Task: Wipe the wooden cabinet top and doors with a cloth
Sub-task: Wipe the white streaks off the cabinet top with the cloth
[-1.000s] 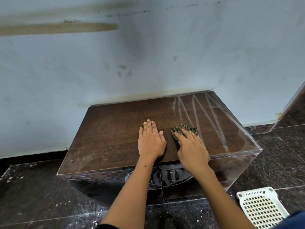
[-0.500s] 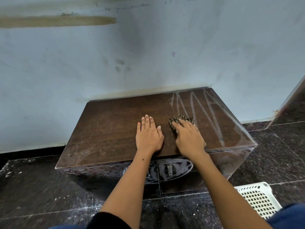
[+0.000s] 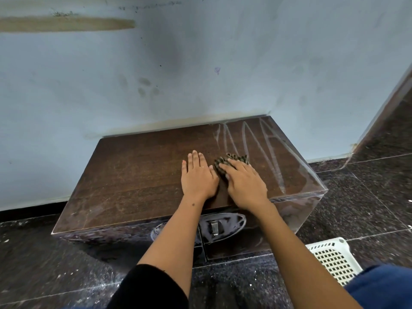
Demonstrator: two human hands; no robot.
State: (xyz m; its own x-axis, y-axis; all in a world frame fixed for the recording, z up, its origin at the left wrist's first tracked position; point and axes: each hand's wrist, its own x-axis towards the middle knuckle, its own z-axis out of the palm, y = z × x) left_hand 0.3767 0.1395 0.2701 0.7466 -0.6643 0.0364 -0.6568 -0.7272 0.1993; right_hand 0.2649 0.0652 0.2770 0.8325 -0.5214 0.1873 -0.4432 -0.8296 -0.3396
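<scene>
Cloth (image 3: 231, 160) pressed on wooden cabinet top (image 3: 138, 175)

Right hand (image 3: 244, 186) presses the patterned cloth with straight fingers, right of the top's middle. Left hand (image 3: 198, 178) lies flat just beside it, fingers straight, holding nothing.

Head view, steeply down, close over the cabinet top (image 3: 138, 175).
</scene>
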